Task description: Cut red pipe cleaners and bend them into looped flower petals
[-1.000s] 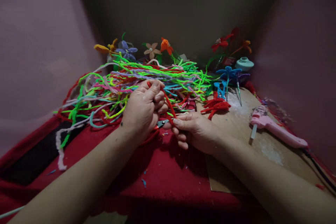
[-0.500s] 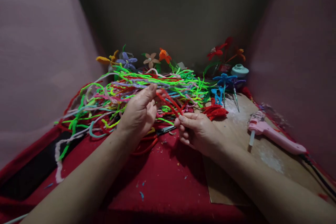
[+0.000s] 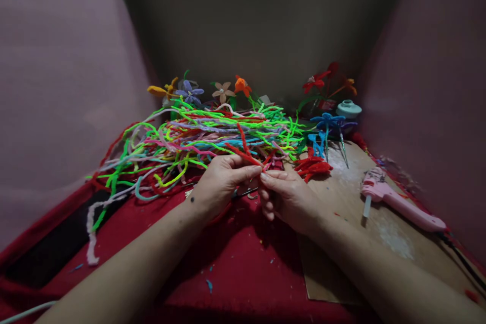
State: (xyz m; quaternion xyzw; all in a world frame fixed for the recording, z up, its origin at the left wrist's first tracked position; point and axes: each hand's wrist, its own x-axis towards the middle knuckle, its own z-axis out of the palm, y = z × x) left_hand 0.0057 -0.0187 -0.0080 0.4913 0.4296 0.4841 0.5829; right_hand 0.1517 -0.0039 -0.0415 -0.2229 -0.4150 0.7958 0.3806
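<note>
A folded red pipe cleaner (image 3: 243, 143) is pinched between my two hands, its two fuzzy ends spread apart and pointing up and to the left. My left hand (image 3: 228, 182) grips it with thumb and forefinger. Fingertip to fingertip with it, my right hand (image 3: 285, 191) pinches the bend from the other side. Behind them lies a large heap of pipe cleaners (image 3: 212, 129) in green, red, lilac, yellow and pink. Red petal-like loops (image 3: 314, 166) rest just beyond my right hand. Scissors lie mostly hidden under my left hand.
A pink glue gun (image 3: 404, 205) lies on a brown board (image 3: 353, 182) at the right. Blue pipe-cleaner flowers (image 3: 327, 121) stand near a pale teal pot (image 3: 348, 108). More flowers (image 3: 190, 92) line the back. The cloth (image 3: 243, 268) is red, with small scraps.
My left hand has come down and right to meet my right hand at the bend. The red pipe cleaner's loose ends now spread upward instead of lying between the hands.
</note>
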